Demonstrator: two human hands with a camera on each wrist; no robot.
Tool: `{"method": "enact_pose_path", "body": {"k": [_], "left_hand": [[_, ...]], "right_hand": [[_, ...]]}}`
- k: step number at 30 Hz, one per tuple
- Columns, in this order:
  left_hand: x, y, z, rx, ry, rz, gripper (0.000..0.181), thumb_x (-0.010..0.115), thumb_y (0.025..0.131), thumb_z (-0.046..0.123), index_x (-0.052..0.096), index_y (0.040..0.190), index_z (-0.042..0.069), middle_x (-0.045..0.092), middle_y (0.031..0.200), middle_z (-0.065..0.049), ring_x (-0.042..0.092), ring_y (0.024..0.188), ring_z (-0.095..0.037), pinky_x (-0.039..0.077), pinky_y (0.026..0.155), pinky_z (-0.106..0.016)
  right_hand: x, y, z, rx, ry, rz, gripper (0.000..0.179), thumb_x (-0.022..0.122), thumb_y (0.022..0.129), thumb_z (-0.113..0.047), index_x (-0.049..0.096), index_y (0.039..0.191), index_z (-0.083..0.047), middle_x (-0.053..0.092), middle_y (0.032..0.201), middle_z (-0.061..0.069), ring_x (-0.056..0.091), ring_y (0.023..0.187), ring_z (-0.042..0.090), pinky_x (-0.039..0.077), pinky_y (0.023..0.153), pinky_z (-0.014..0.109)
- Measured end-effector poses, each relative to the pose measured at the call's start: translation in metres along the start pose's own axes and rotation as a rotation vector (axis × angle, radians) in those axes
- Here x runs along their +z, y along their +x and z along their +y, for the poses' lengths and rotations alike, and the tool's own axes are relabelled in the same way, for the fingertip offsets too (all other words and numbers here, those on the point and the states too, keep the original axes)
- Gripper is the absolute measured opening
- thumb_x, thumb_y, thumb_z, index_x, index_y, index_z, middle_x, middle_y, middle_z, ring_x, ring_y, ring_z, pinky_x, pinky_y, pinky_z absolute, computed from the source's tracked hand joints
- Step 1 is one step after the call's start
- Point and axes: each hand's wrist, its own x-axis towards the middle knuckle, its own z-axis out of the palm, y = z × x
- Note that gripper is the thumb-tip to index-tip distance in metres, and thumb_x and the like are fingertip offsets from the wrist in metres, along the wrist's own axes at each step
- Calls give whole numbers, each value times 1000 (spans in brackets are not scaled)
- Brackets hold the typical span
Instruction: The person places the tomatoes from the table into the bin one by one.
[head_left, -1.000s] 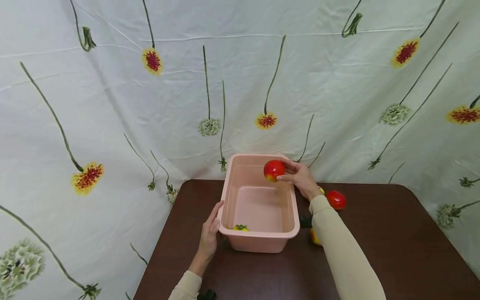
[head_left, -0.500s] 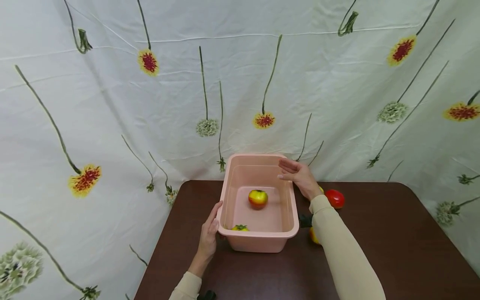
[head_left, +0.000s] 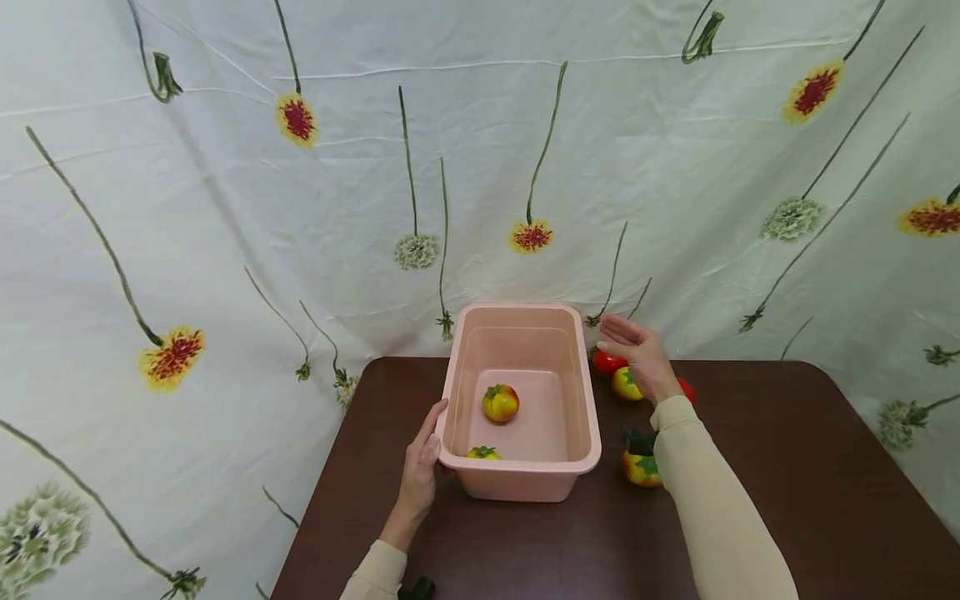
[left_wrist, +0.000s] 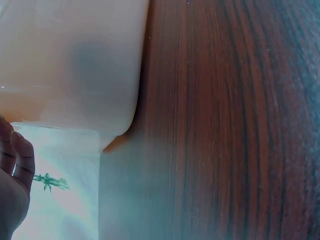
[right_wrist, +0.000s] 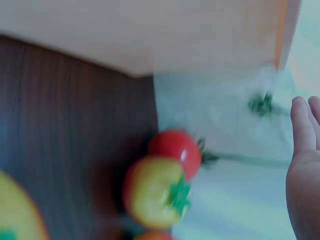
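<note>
Presently, the pink basin stood upright on the dark brown counter, and one yellow-red fruit with a green leafy top lay on its floor, a little to the left of the middle. Near the front wall, also inside the basin, was a second fruit, of which only the upper part was visible above the rim. Of the two hands, the left hand touched the left side of the basin at its near corner, with the thumb apart from the index finger; whether the fingers were curled around the rim could not be told. The right hand was released and held nothing, its fingers extended in the air just beside the right side of the basin. Below this hand, on the counter, a red fruit and a yellow fruit lay close together, and another red fruit was mostly hidden by the forearm. Nearer to the person, a yellow-orange fruit lay partly behind the cream sleeve. Behind everything hung a white cloth with printed flowers.
</note>
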Motion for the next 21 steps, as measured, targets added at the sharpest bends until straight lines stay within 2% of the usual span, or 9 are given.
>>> {"method": "enact_pose_path", "body": {"k": [4,8,10,13,16,18,20,21], "left_hand": [[0,0,-1,13,-14,9,51,32,99,20,38,149,12,42,146,-19,54,103,-20,43,48,-39],[0,0,-1,21,-15,2,51,33,98,18,39,148,10,44,143,-21,54,80,-17,42,45,-40],[1,0,-1,25,-16,2,51,33,98,16,38,148,8,44,142,-23,55,80,-18,43,45,-40],[1,0,0,17,-11,6,51,33,98,17,38,149,10,44,144,-20,57,95,-20,43,46,-39],[0,0,0,6,-8,4,52,33,98,18,38,149,12,42,146,-19,54,106,-26,43,46,-38],[0,0,0,1,-3,5,51,32,98,18,37,149,12,43,145,-19,57,95,-27,43,45,-38],[1,0,-1,0,-5,5,51,32,98,18,37,149,11,43,143,-21,57,82,-25,44,45,-39],[2,1,-1,-5,-4,7,51,33,98,19,38,149,12,44,143,-20,57,83,-25,44,45,-39]], "right_hand": [[-23,-6,11,40,-45,55,73,70,88,-19,34,150,-3,34,155,20,38,142,31,44,102,20],[-43,-14,23,76,-69,128,73,71,88,-25,37,150,-6,40,153,14,42,140,25,44,100,17],[-50,-18,29,79,-87,169,73,71,87,-29,39,149,-8,45,150,10,47,136,19,44,99,15],[-56,-21,37,70,-45,236,72,73,85,-28,42,147,-7,55,140,2,56,127,11,46,95,13],[-61,-23,44,76,-36,282,68,72,87,-22,42,146,-6,58,131,-4,60,114,2,48,89,10],[-64,-25,48,89,-33,301,66,71,88,-17,43,146,-6,58,133,-1,61,110,0,48,88,10],[-68,-27,51,111,-76,326,64,69,89,-17,43,146,-8,55,138,4,59,110,-1,48,91,12],[-70,-28,52,121,-92,348,63,69,89,-18,44,146,-9,54,141,6,59,114,2,48,95,16]]}}
